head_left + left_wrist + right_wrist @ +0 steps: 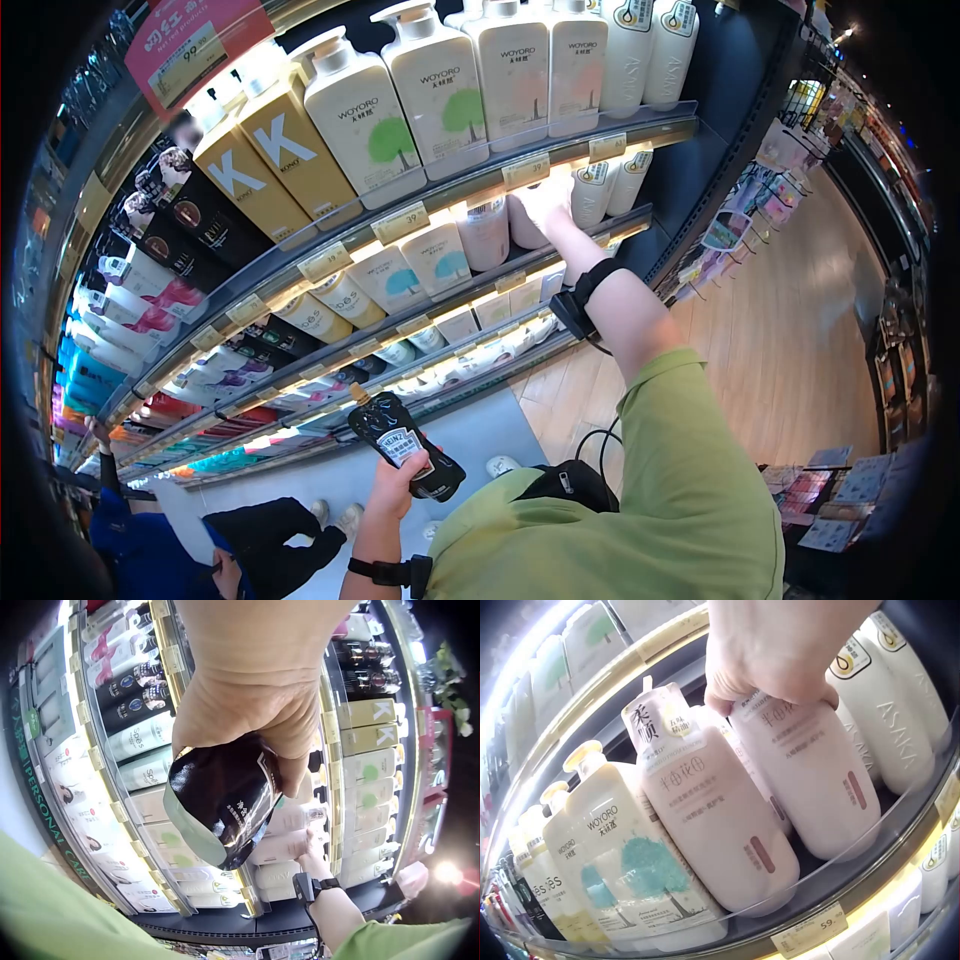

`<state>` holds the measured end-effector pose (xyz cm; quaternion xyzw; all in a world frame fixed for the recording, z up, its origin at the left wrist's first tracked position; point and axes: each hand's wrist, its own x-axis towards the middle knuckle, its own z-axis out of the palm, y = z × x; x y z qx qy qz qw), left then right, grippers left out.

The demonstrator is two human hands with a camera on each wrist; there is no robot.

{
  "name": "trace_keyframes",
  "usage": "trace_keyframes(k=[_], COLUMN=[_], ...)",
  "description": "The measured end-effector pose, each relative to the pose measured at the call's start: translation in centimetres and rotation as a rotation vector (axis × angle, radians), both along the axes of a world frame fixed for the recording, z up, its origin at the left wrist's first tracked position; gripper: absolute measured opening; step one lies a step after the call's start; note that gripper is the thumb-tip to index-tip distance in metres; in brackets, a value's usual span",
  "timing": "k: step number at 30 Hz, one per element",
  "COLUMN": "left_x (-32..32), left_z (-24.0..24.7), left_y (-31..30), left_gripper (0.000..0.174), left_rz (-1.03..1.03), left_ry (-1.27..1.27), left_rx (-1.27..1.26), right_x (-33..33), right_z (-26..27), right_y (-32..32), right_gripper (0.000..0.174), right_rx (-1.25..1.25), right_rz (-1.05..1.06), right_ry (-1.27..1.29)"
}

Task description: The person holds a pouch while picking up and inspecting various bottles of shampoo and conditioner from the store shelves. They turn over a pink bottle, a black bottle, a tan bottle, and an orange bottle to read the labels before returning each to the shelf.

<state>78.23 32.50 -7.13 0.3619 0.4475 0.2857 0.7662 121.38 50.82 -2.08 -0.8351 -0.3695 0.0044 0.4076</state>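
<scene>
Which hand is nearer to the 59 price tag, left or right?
Right. The right hand grips a pink bottle above the tag; the left hand holds a black pouch well away from it.

A green short-sleeved top [690,470] is worn with a black zipped bag [590,484] and 2 black arm straps [375,572]

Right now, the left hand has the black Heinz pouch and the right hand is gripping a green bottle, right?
Nearly: the bottle in the right hand is pale pink, not green, as the right wrist view shows. The left hand does hold the black Heinz pouch.
</scene>
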Motion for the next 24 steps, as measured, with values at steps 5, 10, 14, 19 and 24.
trace_keyframes(k=[5, 10, 14, 19, 24], left_x=[-0.5, -0.3, -0.3, -0.2, 0.0], left_z=[-0.4, -0.6, -1.1, -1.6, -1.8], left_y=[-0.8, -1.3, -1.7, -2.5, -3.4], left_gripper=[0.038, 0.037, 0.037, 0.037, 0.038], left_rz=[0.066, 0.087, 0.085, 0.113, 0.136], left_ry=[0.017, 0.01, 0.017, -0.002, 0.026], left_rx=[-0.026, -0.02, -0.038, -0.044, -0.018], right_x=[1.8, 3.4, 3.7, 1.4, 5.0], right_z=[0.8, -0.8, -1.1, -0.1, -1.4], right_y=[-1.5, 0.1, -0.2, -5.2, -6.8], right_gripper=[0.056, 0.042, 0.059, 0.077, 0.079], right_rx=[0.176, 0.102, 0.17, 0.252, 0.512], right_rz=[0.351, 0.442, 0.48, 0.17, -0.163], right_ry=[0.203, 0.075, 0.087, -0.064, -0.387])
